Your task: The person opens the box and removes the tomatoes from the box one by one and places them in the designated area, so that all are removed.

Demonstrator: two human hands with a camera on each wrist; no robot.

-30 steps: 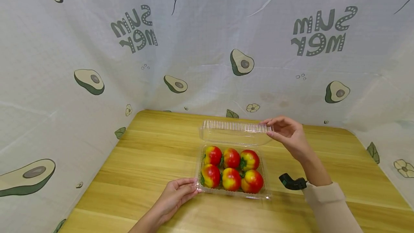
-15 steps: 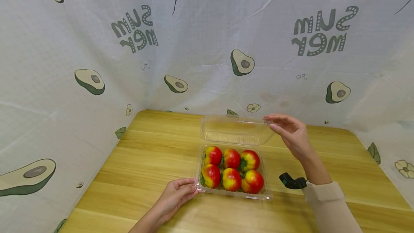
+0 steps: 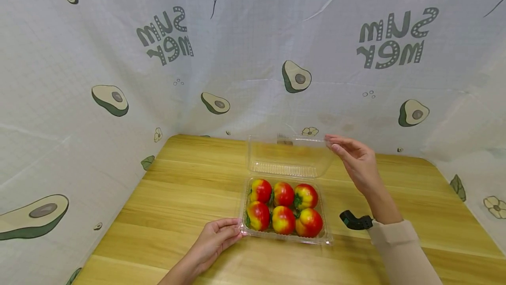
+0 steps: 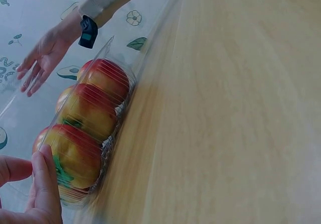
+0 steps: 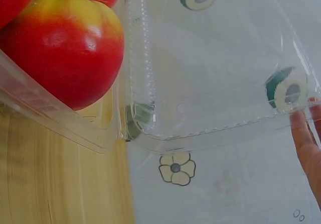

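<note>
A clear plastic clamshell box [image 3: 290, 239] sits on the wooden table, holding several red-and-yellow fruits [image 3: 283, 220] with green leafy tops. Its hinged lid [image 3: 290, 155] stands raised at the back. My left hand [image 3: 215, 242] pinches the tray's front left corner between thumb and fingers, also seen close up in the left wrist view. At the lid's upper right corner, my right hand [image 3: 357, 162] holds the edge by the fingertips. The right wrist view shows fingers [image 5: 303, 138] at the lid's rim and one fruit [image 5: 75, 48] in the tray near the hinge.
The table [image 3: 189, 179] reaches back to a pale curtain [image 3: 245, 56] printed with avocados, flowers and letters. A small black device [image 3: 356, 220] is fixed at the right wrist, beside the rolled sleeve [image 3: 395, 236].
The lid has swung more upright, its free edge rising in the head view. My right hand has moved up slightly with it. The left hand and tray stay in place.
</note>
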